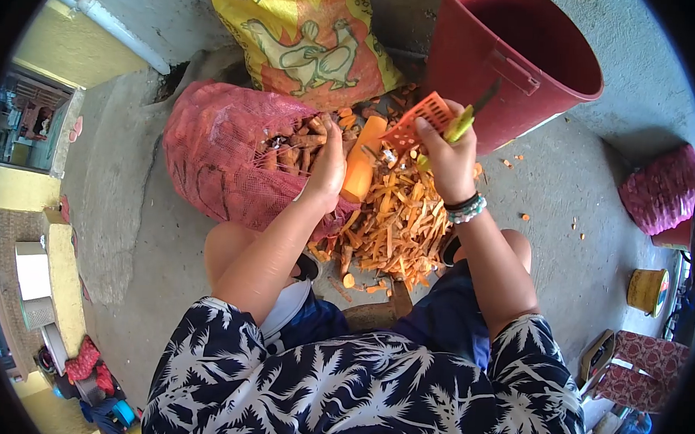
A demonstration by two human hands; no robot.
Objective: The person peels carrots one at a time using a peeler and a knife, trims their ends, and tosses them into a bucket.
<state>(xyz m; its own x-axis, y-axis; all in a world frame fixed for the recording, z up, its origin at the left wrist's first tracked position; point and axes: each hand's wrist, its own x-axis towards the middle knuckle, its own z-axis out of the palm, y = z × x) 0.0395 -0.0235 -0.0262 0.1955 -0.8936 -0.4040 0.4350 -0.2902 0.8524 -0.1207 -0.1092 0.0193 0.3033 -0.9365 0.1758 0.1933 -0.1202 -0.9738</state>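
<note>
Grey concrete floor [553, 188], yellow-walled room, carrots [290, 149]

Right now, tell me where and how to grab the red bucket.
Best to grip the red bucket by its near rim, at the lug, from above and the right. The rim stands open and the lug juts out; the blade at the right hand crosses the wall to the lug's left, so that approach looks riskier.
</note>
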